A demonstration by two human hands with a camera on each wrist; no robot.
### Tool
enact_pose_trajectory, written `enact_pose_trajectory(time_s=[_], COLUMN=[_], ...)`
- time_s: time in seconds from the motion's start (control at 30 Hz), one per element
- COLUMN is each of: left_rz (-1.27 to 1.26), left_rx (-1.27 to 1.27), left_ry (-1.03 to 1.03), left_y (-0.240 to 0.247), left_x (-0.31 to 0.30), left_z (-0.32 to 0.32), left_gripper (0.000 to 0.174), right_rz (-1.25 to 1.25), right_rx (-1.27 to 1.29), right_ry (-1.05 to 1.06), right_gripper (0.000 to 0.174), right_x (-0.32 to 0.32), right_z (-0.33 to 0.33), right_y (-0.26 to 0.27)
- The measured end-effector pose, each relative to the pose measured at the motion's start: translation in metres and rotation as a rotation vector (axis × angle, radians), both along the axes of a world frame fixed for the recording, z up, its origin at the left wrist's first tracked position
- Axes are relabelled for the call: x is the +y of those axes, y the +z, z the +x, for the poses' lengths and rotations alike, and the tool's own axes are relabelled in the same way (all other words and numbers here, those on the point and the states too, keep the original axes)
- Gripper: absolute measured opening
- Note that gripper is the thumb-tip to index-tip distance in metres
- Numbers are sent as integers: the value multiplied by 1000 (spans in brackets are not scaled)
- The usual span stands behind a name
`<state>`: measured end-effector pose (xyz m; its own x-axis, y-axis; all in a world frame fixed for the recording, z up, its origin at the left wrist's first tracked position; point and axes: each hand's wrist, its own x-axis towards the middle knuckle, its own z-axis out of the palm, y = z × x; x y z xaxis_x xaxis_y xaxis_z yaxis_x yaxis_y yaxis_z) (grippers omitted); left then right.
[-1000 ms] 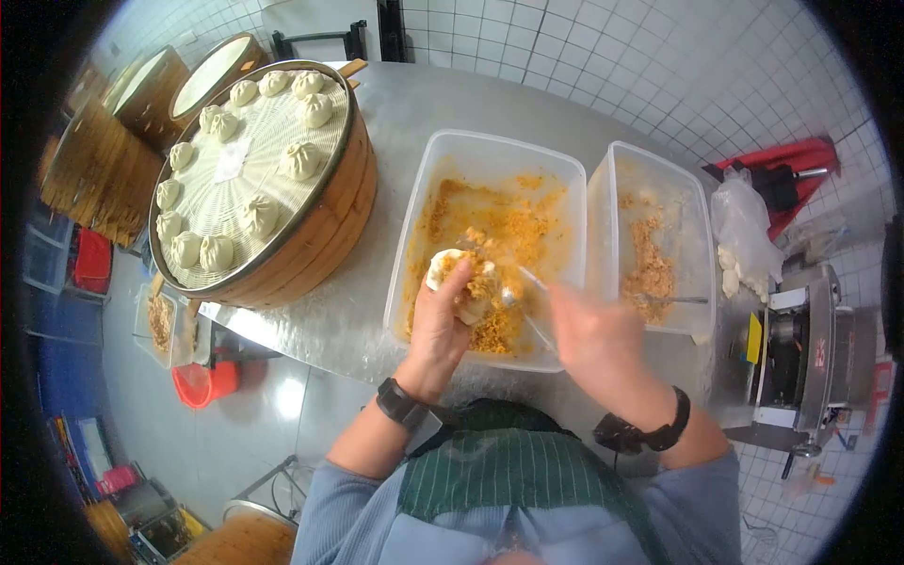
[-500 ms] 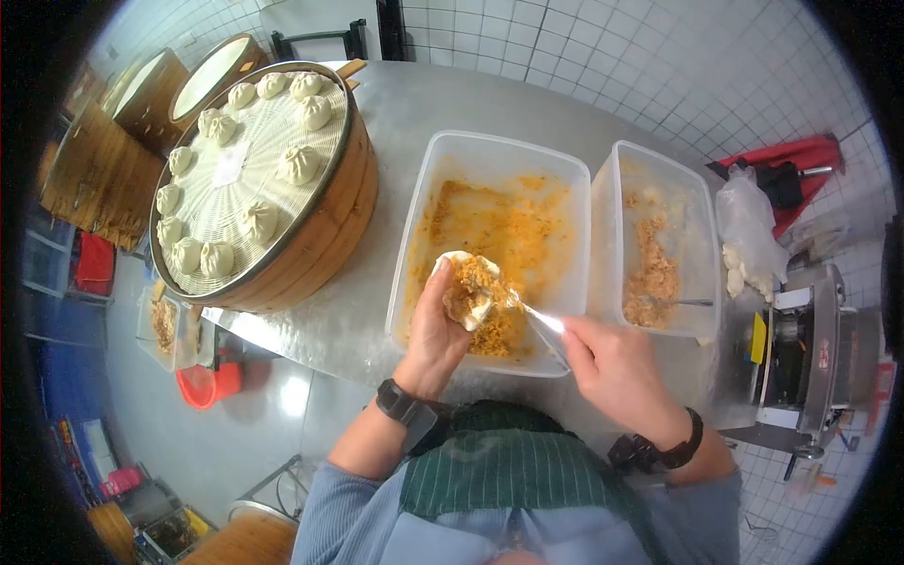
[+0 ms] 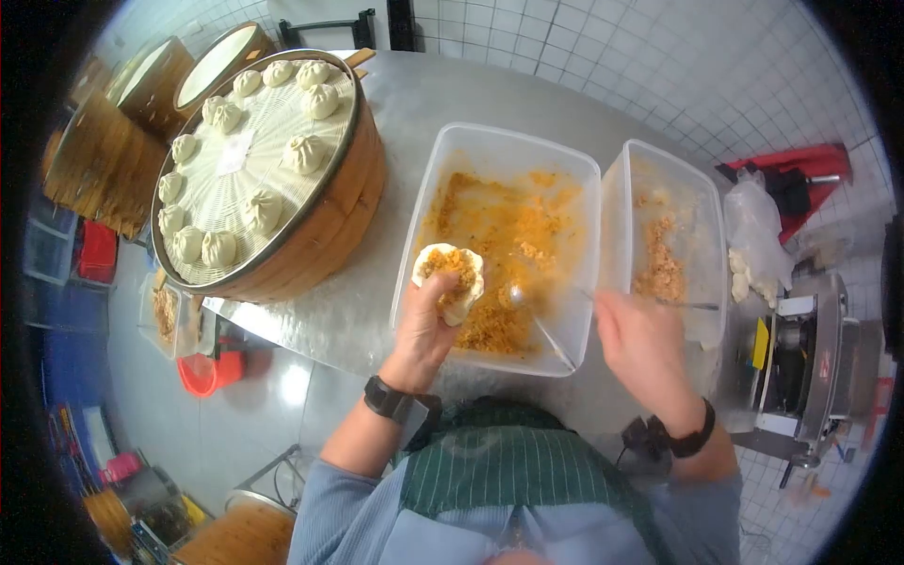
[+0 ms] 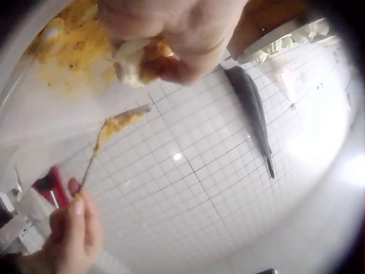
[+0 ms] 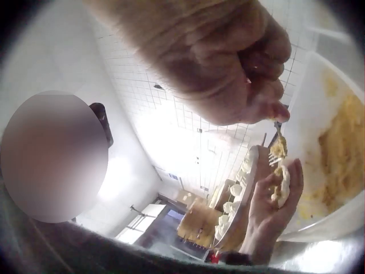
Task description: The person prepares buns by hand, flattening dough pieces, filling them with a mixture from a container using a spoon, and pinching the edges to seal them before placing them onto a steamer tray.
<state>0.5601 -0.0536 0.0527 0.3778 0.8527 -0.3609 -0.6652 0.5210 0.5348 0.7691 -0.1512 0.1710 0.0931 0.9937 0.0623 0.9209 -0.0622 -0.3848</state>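
My left hand [image 3: 421,341] holds a round dough wrapper [image 3: 474,284] filled with orange filling, the thumb lying over the filling, above the left side of a plastic tub [image 3: 591,202]. My right hand [image 3: 648,350] is right of that tub and pinches a thin utensil. In the left wrist view the utensil [image 4: 89,169] carries a strip of orange filling; in the right wrist view its pronged end [image 5: 278,150] is close to the wrapper [image 5: 284,185] but apart from it. Inside the tub lie smeared orange filling [image 3: 494,325] and a metal spoon [image 3: 552,341].
A large bamboo steamer [image 3: 353,198] with several pleated buns [image 3: 303,153] stands to the left. Beside the tub is a second tub [image 3: 720,235] with paler filling and a utensil. Further right are a plastic bag [image 3: 756,212] and a metal machine [image 3: 815,353]; more steamers [image 3: 104,165] stand back left.
My right hand has moved right, drawing the utensil away from the wrapper. My left hand has shifted slightly left with the wrapper, its thumb now over the filling.
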Motion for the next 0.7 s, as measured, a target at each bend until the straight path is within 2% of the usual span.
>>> enact_pose_trajectory(time_s=[0.03, 0.07, 0.13, 0.17, 0.23, 0.27, 0.33, 0.43, 0.47, 0.53, 0.57, 0.63, 0.67, 0.7], left_rz=[44, 44, 34, 32, 31, 27, -36, -121, -123, -56, -71, -83, -93, -96], left_rx=[15, 13, 52, 54, 44, 44, -15, -97, -95, -4, -11, -29, -46, -44], left_ry=[-39, -49, -37, -38, -52, -51, -60, -113, -105, -173, -163, -175, -190, -195], left_y=[-1, -1, 1, 1, 2, 5, 18, 29, 27, 23, 24, 27, 27, 25], left_x=[1, 2, 0, 1, 1, 1, -1, 1, 1, 1, 2, 1, 1, 0], left_z=[-1, -1, -3, -5, -9, -12, -18, -23, -24, -22, -20, -19, -18, -17], left_gripper=[33, 33, 36, 36, 42, 42, 42, 39, 39, 40, 41, 41, 40, 40], right_rz=[8, 6, -21, -24, -116, -119, -277, -430, -431, -191, -194, -107, -111, -187], right_rx=[-191, -193, -337, -336, -308, -307, -236, -188, -186, -237, -236, 242, 244, 595], right_ry=[46, 36, 148, 147, 305, 306, 265, 223, 232, 370, 374, 205, 201, 125], right_gripper=[9, 9, 8, 8, 9, 9, 10, 13, 13, 17, 17, 24, 24, 27], right_x=[5, 11, 24, 29, 39, 41, 46, 54, 54, 53, 52, 58, 58, 58], right_z=[4, 7, 9, 8, 3, -2, -12, -19, -17, -13, -11, -22, -24, -26], right_y=[-10, -20, -40, -44, -52, -61, -79, -83, -90, -100, -100, -70, -69, -69])
